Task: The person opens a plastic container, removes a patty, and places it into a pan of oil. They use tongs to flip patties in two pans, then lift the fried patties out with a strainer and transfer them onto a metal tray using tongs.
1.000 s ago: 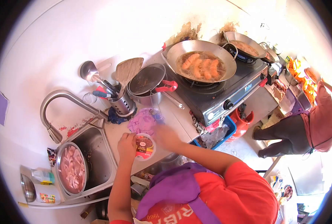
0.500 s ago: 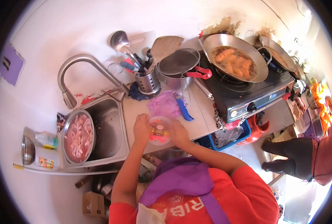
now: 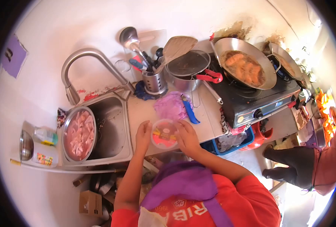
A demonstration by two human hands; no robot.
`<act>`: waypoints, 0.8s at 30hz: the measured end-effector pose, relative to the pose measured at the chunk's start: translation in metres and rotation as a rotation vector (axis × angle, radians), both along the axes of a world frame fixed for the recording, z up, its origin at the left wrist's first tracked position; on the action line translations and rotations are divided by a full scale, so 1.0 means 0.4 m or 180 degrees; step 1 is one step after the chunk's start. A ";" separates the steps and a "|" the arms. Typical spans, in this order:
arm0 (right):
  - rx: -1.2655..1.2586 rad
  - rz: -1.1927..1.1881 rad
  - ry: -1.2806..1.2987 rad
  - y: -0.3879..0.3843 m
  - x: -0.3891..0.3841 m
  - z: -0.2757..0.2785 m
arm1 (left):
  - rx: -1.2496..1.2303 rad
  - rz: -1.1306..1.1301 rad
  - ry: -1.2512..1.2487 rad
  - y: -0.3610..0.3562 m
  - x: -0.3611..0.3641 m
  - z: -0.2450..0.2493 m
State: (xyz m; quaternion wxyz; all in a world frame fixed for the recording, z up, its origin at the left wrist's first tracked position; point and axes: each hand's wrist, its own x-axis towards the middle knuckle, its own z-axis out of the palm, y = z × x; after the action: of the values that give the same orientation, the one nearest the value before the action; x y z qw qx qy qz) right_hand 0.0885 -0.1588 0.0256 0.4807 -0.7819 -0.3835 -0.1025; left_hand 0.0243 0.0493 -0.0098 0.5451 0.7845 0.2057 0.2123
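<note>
Between my hands is a round clear plastic tub [image 3: 165, 133] with a red, yellow and dark label and something red showing at its lower part. My left hand [image 3: 142, 135] is at its left rim, fingers curled against the edge. From the right side my right hand [image 3: 187, 137] grips it. The tub is over the front edge of the counter. Just behind it lie a crumpled pink plastic bag [image 3: 170, 106] and a blue-handled tool [image 3: 190, 110], whose exact kind I cannot make out.
Left is a sink [image 3: 111, 145] with a bowl of raw chicken [image 3: 79, 134] and a curved faucet [image 3: 86, 51]. Behind stand a utensil holder [image 3: 154, 84] and a pot [image 3: 183, 81]. At right, food fries in a wok [image 3: 247, 70] on a gas stove [image 3: 251, 108]; another person [image 3: 304, 164] stands there.
The view has shifted slightly. The tub stays between my hands, and my right hand has turned a little, with its fingers further over the tub's right side.
</note>
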 end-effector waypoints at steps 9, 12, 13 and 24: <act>-0.2688 -0.1468 -0.2338 -0.117 0.312 0.356 | 0.0874 -0.0108 -0.0398 -0.051 0.038 0.032; -0.3532 -0.1223 -0.1339 -0.054 0.387 0.346 | 0.0613 -0.0156 -0.0420 -0.031 0.036 0.013; -0.3666 -0.1063 -0.1101 -0.038 0.408 0.345 | 0.0540 -0.0179 -0.0412 -0.028 0.039 0.013; -0.3745 -0.0780 -0.1275 -0.087 0.343 0.558 | 0.0916 0.0025 -0.0047 0.019 0.085 -0.024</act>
State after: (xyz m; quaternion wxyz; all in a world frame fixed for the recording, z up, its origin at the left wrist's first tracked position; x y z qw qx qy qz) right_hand 0.2256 -0.1937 0.2487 -0.1259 -0.9192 -0.3659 -0.0732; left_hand 0.0581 0.0568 -0.0192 0.4277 0.8522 0.1722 0.2474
